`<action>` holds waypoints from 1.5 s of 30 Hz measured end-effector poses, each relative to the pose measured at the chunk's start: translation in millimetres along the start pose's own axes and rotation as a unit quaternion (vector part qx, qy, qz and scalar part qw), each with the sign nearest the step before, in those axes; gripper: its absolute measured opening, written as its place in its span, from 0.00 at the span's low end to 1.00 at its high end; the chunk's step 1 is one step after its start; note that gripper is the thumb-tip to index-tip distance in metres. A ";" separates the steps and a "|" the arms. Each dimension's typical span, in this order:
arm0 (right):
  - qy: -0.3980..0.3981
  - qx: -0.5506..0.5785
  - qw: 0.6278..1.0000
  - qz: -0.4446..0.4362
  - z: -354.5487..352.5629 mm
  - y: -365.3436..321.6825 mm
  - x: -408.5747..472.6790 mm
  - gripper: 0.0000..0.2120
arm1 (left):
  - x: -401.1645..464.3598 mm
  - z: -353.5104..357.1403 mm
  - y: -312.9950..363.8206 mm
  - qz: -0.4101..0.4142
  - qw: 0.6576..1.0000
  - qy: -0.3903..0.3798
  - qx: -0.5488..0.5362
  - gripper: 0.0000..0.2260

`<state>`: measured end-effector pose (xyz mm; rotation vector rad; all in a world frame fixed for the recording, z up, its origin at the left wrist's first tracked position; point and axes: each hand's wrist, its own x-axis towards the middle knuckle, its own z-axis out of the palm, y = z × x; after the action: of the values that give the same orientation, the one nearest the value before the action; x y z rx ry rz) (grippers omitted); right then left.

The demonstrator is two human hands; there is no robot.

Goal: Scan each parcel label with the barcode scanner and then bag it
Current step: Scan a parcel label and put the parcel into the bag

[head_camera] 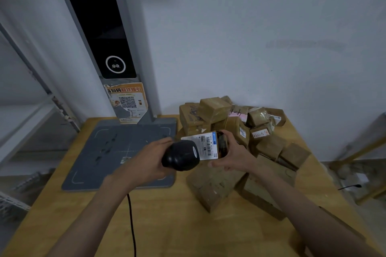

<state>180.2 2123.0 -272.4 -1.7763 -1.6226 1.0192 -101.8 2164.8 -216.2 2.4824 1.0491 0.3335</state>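
- The left hand point(146, 160) grips the black scanner point(181, 155), fingers wrapped round its handle, the head pointing right toward the label point(205, 145).
- The right hand point(231, 152) holds a small parcel point(221, 144) above the table point(167, 225), fingers curled round its far end and thumb underneath, the white label turned to the scanner.
- The scanner head sits just beside the label and covers its near edge; the barcode strip remains visible past it.
- To scan well, I judge the scanner should draw back a little so the whole barcode falls in its beam, with the label kept flat and square to the head.
- The right fingers should stay off the bars; they now lie just beyond the label's blue edge.
- No bag shows here, so bagging looks not yet begun for this parcel.
- A pile point(240, 123) of brown taped boxes lies behind and right of the hands; two larger boxes point(215, 185) rest under the right wrist.
- A dark cable point(132, 225) runs down the wooden tabletop toward the near edge.
- A grey pad point(108, 152) with corner marks lies at left, joined to a tall post point(117, 27) bearing a dark screen and a torn QR sticker point(127, 102).
- A plain pale wall point(271, 27) stands behind; metal shelving point(31, 110) shows at left.
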 end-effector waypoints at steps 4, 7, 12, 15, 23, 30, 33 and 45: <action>-0.006 -0.007 1.000 -0.002 -0.3 -0.3 1.5 0.53 | -2.4 -4.7 -2.5 0.006 1.000 -0.001 -0.011 0.23; -0.006 -0.006 1.000 0.008 0.7 0.9 2.9 0.53 | -4.0 -6.8 -1.6 0.015 1.000 0.008 -0.005 0.24; -0.008 -0.003 1.000 0.011 1.1 2.0 2.8 0.53 | -5.9 -9.8 0.0 0.023 1.000 0.006 -0.002 0.23; -0.007 0.001 1.000 0.014 1.2 0.0 0.6 0.54 | -8.1 -11.6 0.2 0.020 1.000 0.002 0.001 0.21; 0.001 0.017 1.000 -0.001 11.3 -5.7 -12.4 0.55 | -18.7 -14.9 0.2 0.017 1.000 0.004 -0.005 0.16; 0.058 0.056 0.996 0.030 29.2 11.0 -74.2 0.57 | -10.5 11.2 16.6 0.026 0.997 -0.045 -0.050 0.23; 0.102 0.077 0.989 0.070 29.9 37.1 -116.5 0.52 | -1.7 42.1 37.9 0.062 0.991 -0.094 -0.066 0.18; 0.302 0.109 0.920 0.225 30.2 115.2 -322.7 0.38 | -2.8 173.9 201.5 0.202 0.942 -0.243 -0.116 0.18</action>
<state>224.4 1785.7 -323.1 -2.0759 -0.7146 0.6862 87.1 1986.9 -275.3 2.3665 0.2811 -0.0460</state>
